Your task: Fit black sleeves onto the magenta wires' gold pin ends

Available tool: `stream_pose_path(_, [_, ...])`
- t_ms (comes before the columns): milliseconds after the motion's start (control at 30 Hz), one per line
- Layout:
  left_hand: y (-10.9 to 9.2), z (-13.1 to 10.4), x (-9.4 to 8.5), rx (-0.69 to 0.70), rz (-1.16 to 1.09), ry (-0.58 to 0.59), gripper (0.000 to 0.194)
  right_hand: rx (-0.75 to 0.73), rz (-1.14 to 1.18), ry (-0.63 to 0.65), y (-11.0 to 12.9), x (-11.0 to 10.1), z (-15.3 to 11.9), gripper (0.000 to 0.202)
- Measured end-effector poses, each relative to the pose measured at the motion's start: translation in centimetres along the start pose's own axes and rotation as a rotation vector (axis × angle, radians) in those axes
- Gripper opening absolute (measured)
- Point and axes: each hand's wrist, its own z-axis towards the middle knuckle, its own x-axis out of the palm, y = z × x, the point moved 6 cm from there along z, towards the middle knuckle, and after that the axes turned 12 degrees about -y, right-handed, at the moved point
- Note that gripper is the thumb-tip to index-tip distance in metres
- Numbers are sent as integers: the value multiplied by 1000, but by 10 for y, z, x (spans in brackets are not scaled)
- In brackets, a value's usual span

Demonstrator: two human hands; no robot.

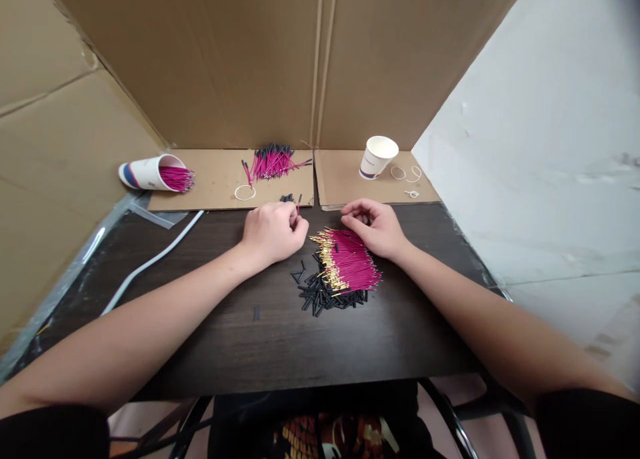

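My left hand point(274, 232) is closed, and a short magenta wire with a black sleeve on its tip point(299, 203) sticks up from between its fingers. To the right, my right hand point(376, 227) curls with thumb and fingertips close together; whatever it may hold is too small to make out. Beside and below it lies a pile of magenta wires point(353, 262) with gold-coloured ends on the left. Black sleeves point(325, 299) are heaped along the pile's near side, partly under the wires. A few black-tipped pieces point(287, 198) lie just behind my left hand.
Black-capped magenta wires point(273, 162) lie on the cardboard point(210, 196) at the back. A tipped-over paper cup point(147, 174) holds more wires. An upright paper cup point(379, 158) stands back right near rubber bands point(406, 173). A white cable point(150, 262) crosses the table's left.
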Motion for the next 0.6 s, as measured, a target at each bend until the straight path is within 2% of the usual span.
stream_pose_path(300, [8, 1, 10, -6, 130, 68, 26, -4, -40, 56, -4, 6, -1, 22])
stream_pose_path(600, [12, 0, 10, 6, 175, 25, 26, -20, -78, 77, -1, 7, -2, 20])
